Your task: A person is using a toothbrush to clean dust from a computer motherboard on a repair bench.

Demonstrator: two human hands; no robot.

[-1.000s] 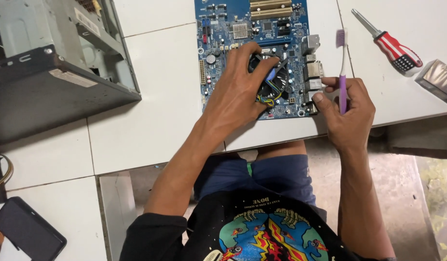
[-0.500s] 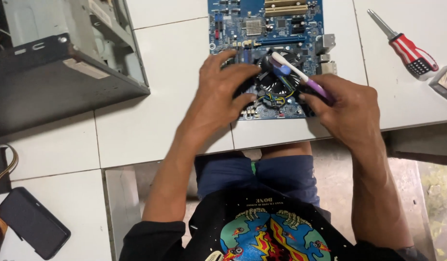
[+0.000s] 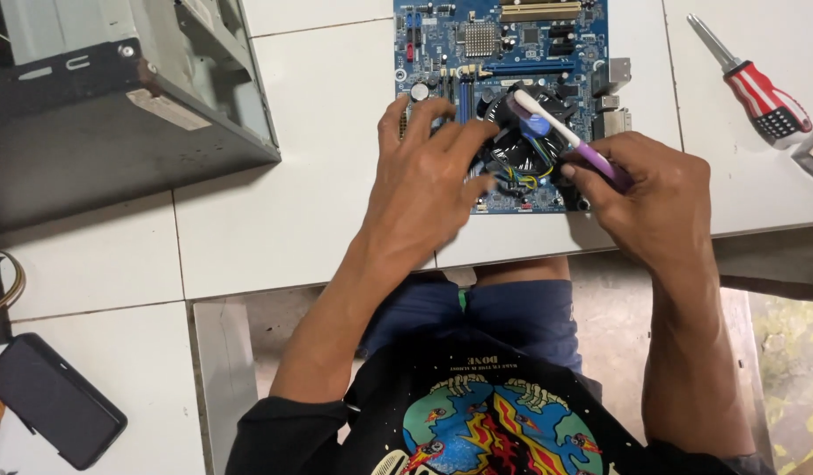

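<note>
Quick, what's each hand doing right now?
Left hand: open, fingers resting on the blue motherboard beside the fan.
Right hand: closed, holding the purple toothbrush.

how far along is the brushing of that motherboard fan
Done: motherboard lies out of the case on the white table. In hand: right hand sets the toothbrush on the fan; left hand steadies it. Left: the board's other parts, unbrushed as far as visible.

A: White tabletop [image 3: 318, 132] lies open between the computer case [image 3: 116, 105] and the motherboard [image 3: 503, 53].

B: On the right, a screwdriver [image 3: 758, 88] blocks the strip beside the board.
</note>
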